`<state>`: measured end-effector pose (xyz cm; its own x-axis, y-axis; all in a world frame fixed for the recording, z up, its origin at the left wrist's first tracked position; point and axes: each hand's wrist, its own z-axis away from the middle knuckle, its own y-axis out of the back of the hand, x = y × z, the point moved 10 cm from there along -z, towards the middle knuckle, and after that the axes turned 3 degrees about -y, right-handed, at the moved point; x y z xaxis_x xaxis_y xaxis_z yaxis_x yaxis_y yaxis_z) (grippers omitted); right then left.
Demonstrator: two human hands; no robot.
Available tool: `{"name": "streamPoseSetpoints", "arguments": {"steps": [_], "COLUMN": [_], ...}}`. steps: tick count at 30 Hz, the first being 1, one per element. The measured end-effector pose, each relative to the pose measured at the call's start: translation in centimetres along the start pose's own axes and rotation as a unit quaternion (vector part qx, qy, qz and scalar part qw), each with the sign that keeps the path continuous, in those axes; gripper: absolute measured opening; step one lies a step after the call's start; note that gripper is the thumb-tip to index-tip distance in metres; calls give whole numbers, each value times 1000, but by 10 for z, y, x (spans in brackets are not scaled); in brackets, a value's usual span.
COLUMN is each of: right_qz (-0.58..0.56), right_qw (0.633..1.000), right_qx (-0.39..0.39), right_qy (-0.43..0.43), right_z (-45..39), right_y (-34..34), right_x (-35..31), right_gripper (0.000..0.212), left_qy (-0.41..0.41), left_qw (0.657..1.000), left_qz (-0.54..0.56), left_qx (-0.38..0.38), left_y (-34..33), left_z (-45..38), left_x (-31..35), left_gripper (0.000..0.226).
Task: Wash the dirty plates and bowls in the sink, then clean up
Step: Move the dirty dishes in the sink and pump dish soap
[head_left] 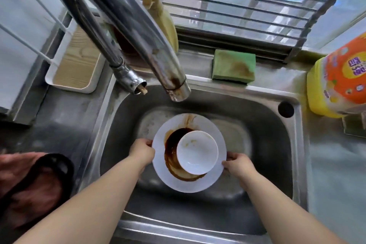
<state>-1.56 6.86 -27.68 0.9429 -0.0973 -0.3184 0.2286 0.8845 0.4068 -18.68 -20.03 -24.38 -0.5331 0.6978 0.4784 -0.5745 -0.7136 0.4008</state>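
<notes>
Step in hand, as judged: bringing the dirty stack into the stainless steel sink (pixel 257 125); washing not begun. The round white plate smeared with brown sauce (pixel 215 172) is over the basin, below the chrome faucet spout (pixel 174 83), which shows no water. The small white bowl (pixel 197 154) sits on it, over the sauce. Left hand (pixel 141 151) grasps the plate's left rim, right hand (pixel 236 164) its right rim, fingers curled on the edge. Next: set down, free one hand for water, the stained green sponge (pixel 233 66) and detergent. Yellow bottle with orange label (pixel 336 81): writing unreadable.

Faucet spout (pixel 158 53) overhangs sink (pixel 267 144); basin right side open
</notes>
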Motion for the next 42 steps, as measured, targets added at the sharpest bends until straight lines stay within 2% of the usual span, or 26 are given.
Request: {"name": "streamPoseSetpoints", "arguments": {"steps": [4, 9, 13, 20, 25, 27, 30, 32, 34, 36, 38, 40, 42], "right_qz": [1, 3, -27, -43, 1, 39, 84, 86, 75, 66, 51, 48, 66], "right_qw": [1000, 1000, 1000, 999, 1000, 999, 994, 989, 981, 964, 929, 859, 777], "right_qx": [0, 2, -10, -7, -11, -14, 8, 38, 64, 107, 187, 315, 437], "right_qy": [-2, 3, -5, -20, -2, 20, 63, 112, 170, 234, 316, 402, 449], "right_z": [-6, -8, -16, -5, 8, 18, 47, 71, 98, 127, 163, 208, 247], "right_y": [1, 2, -3, -2, -4, -4, 6, 20, 39, 67, 107, 160, 211], "right_x": [3, 12, 24, 16, 7, -1, -20, -38, -58, -79, -103, -130, -150], "right_gripper": [36, 32, 20, 27, 20, 17, 40, 48, 48, 41, 33, 27, 34], "left_qy": [-9, -4, -10, -10, -24, -34, -54, -93, -151, -210, -260, -303, -344], "left_qw": [1000, 1000, 999, 1000, 999, 998, 996, 992, 983, 970, 955, 938, 917], "left_qz": [0, 11, 13, -5, -20, -44, -64, -83, -103, -123, -142, -171, -201], "left_qx": [20, 27, 31, 10, -15, -27, -22, 4, 12, 1, -11, -17, -14], "left_y": [-3, -12, -18, -24, -26, -25, -16, -5, 3, 7, 9, 11, 12], "left_z": [-5, -8, -15, -24, -21, -13, 4, 21, 41, 62, 83, 102, 116], "left_x": [-2, -7, -11, -21, -16, -11, -2, 13, 31, 50, 69, 89, 109], "left_gripper": [35, 36, 31, 29, 21, 25, 61, 58, 41, 25, 21, 23, 26]}}
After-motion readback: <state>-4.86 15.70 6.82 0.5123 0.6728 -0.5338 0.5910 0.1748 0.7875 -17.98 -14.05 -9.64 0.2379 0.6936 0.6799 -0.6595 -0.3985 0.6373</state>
